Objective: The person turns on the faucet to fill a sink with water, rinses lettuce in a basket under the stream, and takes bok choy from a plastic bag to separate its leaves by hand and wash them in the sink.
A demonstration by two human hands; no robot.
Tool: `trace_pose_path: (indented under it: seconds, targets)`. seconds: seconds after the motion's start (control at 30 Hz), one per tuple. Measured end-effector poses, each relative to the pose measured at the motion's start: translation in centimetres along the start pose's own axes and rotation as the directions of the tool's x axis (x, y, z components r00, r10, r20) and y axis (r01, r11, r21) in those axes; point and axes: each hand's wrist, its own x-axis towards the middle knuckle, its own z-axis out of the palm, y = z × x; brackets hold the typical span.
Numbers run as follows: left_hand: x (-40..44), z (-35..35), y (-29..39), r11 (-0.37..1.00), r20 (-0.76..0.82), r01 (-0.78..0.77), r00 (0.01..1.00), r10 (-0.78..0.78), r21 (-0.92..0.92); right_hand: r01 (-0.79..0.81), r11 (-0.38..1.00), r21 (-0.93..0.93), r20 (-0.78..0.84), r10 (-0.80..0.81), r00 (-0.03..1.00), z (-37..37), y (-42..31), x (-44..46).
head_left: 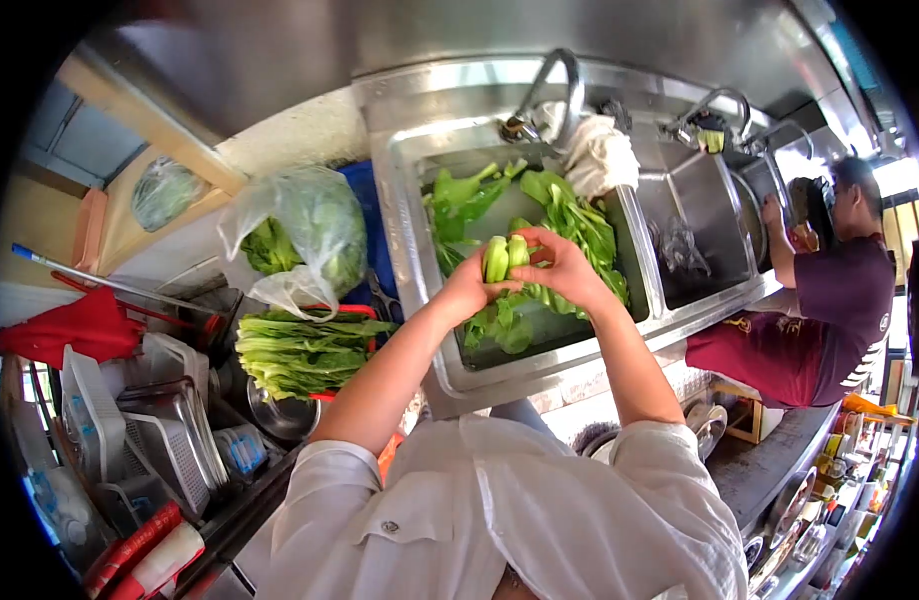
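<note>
Both of my hands are over a steel sink (410, 330) with leafy greens (575, 215) lying in its water. Pale green stalk bases (497, 260) point up between my hands. My left hand (467, 290) is wrapped round the stalks from the left. On the other side, my right hand (560, 268) has its fingers curled over the right-hand stalk base, with the thumb near the middle. The leaves below my hands merge with those in the water, so I cannot tell which belong to the held stalks.
Left of the sink are a plastic bag of greens (320, 230) and a heap of leafy stalks (305, 350). A faucet (570, 90) and white cloth (602, 155) stand at the back. Another person (845, 290) works at the right-hand sink (725, 200). Baskets (170, 450) fill the lower left.
</note>
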Motion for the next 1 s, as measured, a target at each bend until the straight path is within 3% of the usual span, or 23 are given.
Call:
trace_pose_path:
  seconds: [0.07, 0.1, 0.13, 0.2, 0.23, 0.27, 0.3, 0.33, 0.4, 0.47, 0.5, 0.53, 0.57, 0.6, 0.63, 0.67, 0.73, 0.77, 0.8, 0.87, 0.9, 0.93, 1.0]
  targets:
    - [1.7, 0.7, -2.8, 0.994, -0.039, 0.029, 0.999, -0.025, 0.102, -0.113, 0.992, -0.057, -0.03, 0.112, 0.993, -2.3, 2.9, -0.3]
    - [2.4, 1.0, -3.6, 0.985, -0.12, 0.149, 0.983, -0.139, 0.084, -0.122, 0.991, -0.056, -0.061, 0.118, 0.991, -3.0, 4.8, -0.1]
    - [3.2, 1.1, -4.7, 0.983, -0.123, 0.175, 0.978, -0.169, 0.047, -0.131, 0.991, -0.039, -0.051, 0.129, 0.99, -3.7, 6.5, 0.3]
    - [4.4, 1.7, -6.3, 0.991, -0.156, 0.134, 0.979, -0.134, -0.008, -0.254, 0.951, -0.176, -0.105, 0.239, 0.965, -4.5, 8.9, 1.3]
    - [4.8, 1.9, -6.8, 0.989, -0.166, 0.149, 0.975, -0.149, -0.012, -0.155, 0.958, -0.242, -0.09, 0.137, 0.987, -4.6, 10.2, 1.8]
    - [5.1, 2.2, -6.7, 0.984, -0.201, 0.144, 0.972, -0.121, 0.103, -0.162, 0.959, -0.234, -0.077, 0.148, 0.986, -5.0, 10.6, 2.2]
    - [5.3, 2.3, -6.7, 0.966, -0.232, 0.144, 0.968, -0.092, 0.217, -0.223, 0.97, -0.101, -0.002, 0.224, 0.975, -5.2, 10.9, 2.5]
    - [5.4, 2.0, -7.3, 0.964, -0.248, 0.16, 0.963, -0.106, 0.21, -0.289, 0.957, 0.029, 0.084, 0.286, 0.954, -5.5, 11.2, 2.9]
    - [5.5, 1.0, -8.2, 0.979, -0.282, 0.202, 0.941, -0.187, 0.025, -0.326, 0.944, 0.057, 0.135, 0.316, 0.939, -5.9, 12.1, 4.0]
    - [5.7, 0.5, -9.3, 0.958, -0.337, 0.275, 0.897, -0.287, -0.085, -0.138, 0.969, -0.206, 0.281, 0.194, 0.94, -5.6, 13.2, 4.7]
    - [6.0, 0.3, -9.9, 0.947, -0.38, 0.321, 0.878, -0.293, 0.01, -0.065, 0.928, -0.366, 0.297, 0.183, 0.937, -5.3, 12.5, 4.7]
    - [6.2, 0.1, -10.5, 0.924, -0.419, 0.368, 0.858, -0.297, 0.1, -0.075, 0.93, -0.36, 0.303, 0.193, 0.933, -4.7, 13.3, 4.6]
    - [6.3, 0.1, -10.6, 0.87, -0.433, 0.382, 0.872, -0.228, 0.31, 0.116, 0.897, -0.426, 0.283, 0.011, 0.959, -4.3, 14.1, 4.7]
    - [6.6, 0.3, -9.8, 0.833, -0.42, 0.41, 0.875, -0.243, 0.371, 0.296, 0.819, -0.491, 0.276, -0.175, 0.945, -4.1, 14.8, 4.8]
    - [6.9, -0.2, -10.7, 0.785, -0.412, 0.425, 0.879, -0.239, 0.451, 0.194, 0.848, -0.494, 0.291, -0.049, 0.955, -4.4, 15.4, 4.8]
    - [7.3, -0.8, -11.2, 0.731, -0.401, 0.431, 0.886, -0.232, 0.53, 0.19, 0.847, -0.497, 0.294, -0.042, 0.955, -4.9, 15.7, 5.0]
    - [7.4, -2.0, -12.0, 0.771, -0.318, 0.394, 0.912, -0.26, 0.5, 0.095, 0.821, -0.563, 0.374, 0.15, 0.915, -6.0, 16.3, 5.2]
    - [7.4, -2.2, -11.9, 0.806, -0.232, 0.357, 0.932, -0.277, 0.472, 0.093, 0.821, -0.563, 0.374, 0.153, 0.915, -6.6, 16.7, 5.2]
    - [7.4, -2.2, -11.9, 0.806, -0.231, 0.357, 0.932, -0.278, 0.471, -0.02, 0.883, -0.469, 0.362, 0.213, 0.908, -7.4, 17.1, 5.2]
    - [7.6, -2.1, -11.7, 0.618, -0.37, 0.277, 0.929, 0.023, 0.735, -0.248, 0.935, -0.255, 0.356, 0.329, 0.875, -8.6, 17.2, 5.3]
    - [7.7, -1.8, -11.6, 0.437, -0.321, 0.165, 0.895, 0.311, 0.884, -0.298, 0.934, -0.2, 0.347, 0.351, 0.87, -9.0, 17.0, 5.2]
    - [7.7, -1.4, -11.5, 0.439, -0.321, 0.165, 0.895, 0.31, 0.883, -0.299, 0.933, -0.201, 0.347, 0.353, 0.869, -9.1, 16.9, 5.1]
    - [7.8, 0.6, -9.3, 0.681, -0.437, 0.239, 0.89, 0.132, 0.693, -0.398, 0.913, -0.087, 0.307, 0.405, 0.861, -8.9, 16.7, 4.8]
